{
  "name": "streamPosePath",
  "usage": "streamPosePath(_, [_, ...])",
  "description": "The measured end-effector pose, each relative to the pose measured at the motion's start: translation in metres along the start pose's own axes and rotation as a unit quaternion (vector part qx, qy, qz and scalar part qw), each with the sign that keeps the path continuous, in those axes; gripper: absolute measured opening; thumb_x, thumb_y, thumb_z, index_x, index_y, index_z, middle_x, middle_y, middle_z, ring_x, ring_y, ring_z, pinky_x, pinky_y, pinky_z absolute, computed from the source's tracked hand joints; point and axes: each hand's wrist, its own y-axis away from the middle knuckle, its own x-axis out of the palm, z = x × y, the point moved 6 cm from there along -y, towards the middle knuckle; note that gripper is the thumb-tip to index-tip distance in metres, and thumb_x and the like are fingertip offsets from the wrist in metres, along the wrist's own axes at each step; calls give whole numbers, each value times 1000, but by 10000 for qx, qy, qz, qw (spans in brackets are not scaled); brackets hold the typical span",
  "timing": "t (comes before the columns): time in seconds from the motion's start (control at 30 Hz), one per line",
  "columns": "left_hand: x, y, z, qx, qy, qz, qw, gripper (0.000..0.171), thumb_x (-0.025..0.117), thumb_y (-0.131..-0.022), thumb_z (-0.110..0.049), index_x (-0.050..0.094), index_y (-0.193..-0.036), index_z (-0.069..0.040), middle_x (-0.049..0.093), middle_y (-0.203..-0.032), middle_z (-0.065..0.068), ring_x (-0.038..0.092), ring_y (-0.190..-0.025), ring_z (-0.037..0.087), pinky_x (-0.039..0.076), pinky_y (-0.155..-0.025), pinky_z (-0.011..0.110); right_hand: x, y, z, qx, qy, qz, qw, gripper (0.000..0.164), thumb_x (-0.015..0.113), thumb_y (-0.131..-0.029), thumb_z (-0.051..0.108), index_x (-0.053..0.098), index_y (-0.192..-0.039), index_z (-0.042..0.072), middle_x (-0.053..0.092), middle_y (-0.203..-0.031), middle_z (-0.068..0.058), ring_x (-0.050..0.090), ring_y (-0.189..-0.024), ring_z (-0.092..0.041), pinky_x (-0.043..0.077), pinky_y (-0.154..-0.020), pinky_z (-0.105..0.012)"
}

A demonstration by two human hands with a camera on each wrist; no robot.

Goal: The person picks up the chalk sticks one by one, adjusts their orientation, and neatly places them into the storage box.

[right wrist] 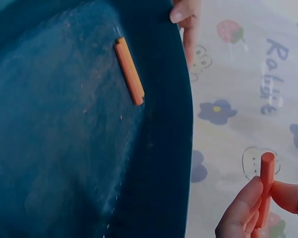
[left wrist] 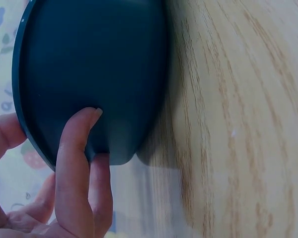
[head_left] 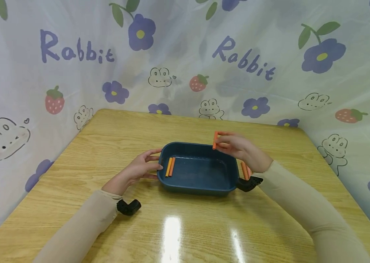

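Observation:
A dark blue rectangular tub (head_left: 201,188) with rounded corners stands on the table. My left hand (head_left: 143,166) grips its left end, one fingertip at the rim and other fingers against the outer wall. An orange chalk stick (right wrist: 264,191) is pinched upright between the thumb and fingers of my right hand (head_left: 237,146), above the tub's far right rim. Inside the tub, a yellow-orange chalk stick (head_left: 169,167) and an orange one (head_left: 172,167) lie side by side near the left wall. More orange and pink sticks (head_left: 245,171) lie right of the tub, partly hidden by my right wrist.
The wood-grain table (head_left: 106,131) reaches back to a printed fabric backdrop (head_left: 178,54) with rabbits, flowers and strawberries. Black camera mounts stick out at both wrists, the right one (head_left: 250,183) overlapping the tub's right corner in the head view.

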Motion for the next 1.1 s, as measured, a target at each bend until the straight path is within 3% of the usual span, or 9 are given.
streamPosePath(0.17, [0, 0, 0, -5, 2, -22, 10000, 67, 58, -88, 0, 26, -147, -9, 33, -140, 25, 55, -108, 40, 54, -75, 44, 9, -10, -4, 232, -80, -84, 9997, 59, 45, -93, -8, 24, -147, 4, 28, -143, -15, 47, -110, -24, 42, -97, -31])
streamPosePath(0.33, [0, 0, 0, -1, 24, -21, 10000, 67, 58, -88, 1, 26, -147, -9, 33, -139, 25, 55, -107, 40, 54, -75, 44, 18, -15, -6, 326, -156, -51, 9993, 56, 46, -93, -7, 28, -145, 3, 40, -125, -11, 53, -93, -20, 47, -89, -29])
streamPosePath(0.43, [0, 0, 0, 4, 32, -9, 10000, 66, 57, -89, 1, 26, -147, -8, 33, -139, 26, 55, -107, 40, 54, -75, 44, 24, -17, -8, 390, -134, 33, 9991, 56, 46, -93, -7, 28, -145, 3, 41, -125, -12, 55, -87, -19, 48, -86, -29])
streamPosePath(0.63, [1, 1, 0, 8, 43, -8, 10000, 67, 56, -89, 2, 26, -147, -9, 32, -139, 26, 55, -106, 40, 54, -74, 44, 37, -23, -15, 482, 41, 228, 9986, 54, 46, -92, -7, 31, -142, 0, 36, -138, -21, 57, -84, -18, 51, -80, -27])
streamPosePath(0.87, [-1, 0, 0, 17, 70, -7, 10000, 67, 57, -89, 1, 26, -147, -10, 33, -140, 25, 56, -106, 38, 54, -74, 44, 51, -31, -22, 628, 324, 562, 9959, 50, 46, -92, -8, 33, -139, -5, 50, -108, -13, 56, -83, -17, 50, -80, -27])
streamPosePath(1.1, [0, 1, 1, 78, 102, 53, 9999, 67, 58, -88, 1, 26, -147, -9, 32, -139, 26, 54, -107, 41, 53, -76, 46, 63, -38, -31, 937, 777, 979, 9877, 49, 46, -93, -7, 32, -139, -8, 50, -104, -12, 57, -82, -17, 52, -75, -25])
